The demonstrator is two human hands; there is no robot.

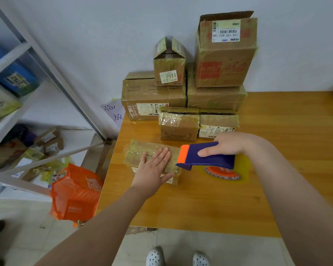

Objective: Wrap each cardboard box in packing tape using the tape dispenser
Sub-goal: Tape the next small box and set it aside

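Cardboard box [138, 150] lies lengthwise left-right on the tabletop [200, 204]. Your left grip [154, 169] rests flat on it, fingers straight; your right grip [231, 144] clamps the tape dispenser [213, 159] at the box's right end, so pull leftward.

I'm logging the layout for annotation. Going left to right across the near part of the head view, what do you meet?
orange bag → flat cardboard box → tape dispenser
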